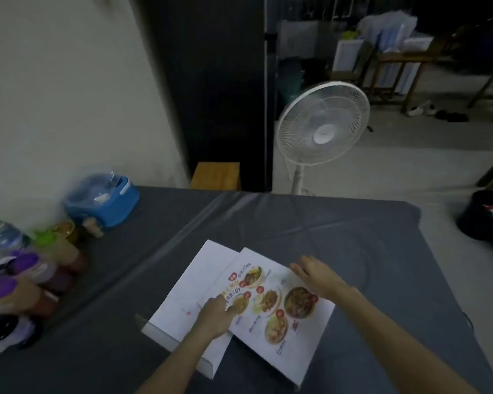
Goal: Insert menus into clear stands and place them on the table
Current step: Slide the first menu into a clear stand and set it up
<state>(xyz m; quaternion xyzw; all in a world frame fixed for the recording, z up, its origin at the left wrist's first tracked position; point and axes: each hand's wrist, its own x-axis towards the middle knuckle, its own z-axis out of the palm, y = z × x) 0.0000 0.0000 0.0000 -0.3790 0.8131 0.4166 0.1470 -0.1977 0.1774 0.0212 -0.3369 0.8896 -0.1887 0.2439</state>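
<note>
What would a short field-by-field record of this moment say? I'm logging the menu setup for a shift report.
surface: table under a grey cloth
menu: flat, printed side up, food photos showing
stand: lying flat, partly under the menu's left edge, holding a white sheet
left hand: fingers pressing on the menu's left part
right hand: open, palm down at the menu's far right edge
bottles: clustered at the table's left
blue container: far left corner
fan: on the floor beyond the table

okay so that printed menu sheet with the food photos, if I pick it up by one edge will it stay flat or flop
The printed paper menu sheet with food photos looks thin, so it would probably droop when lifted by one edge. It likely weighs little. On the grey tablecloth it may slide unless the left hand pins it.
</note>
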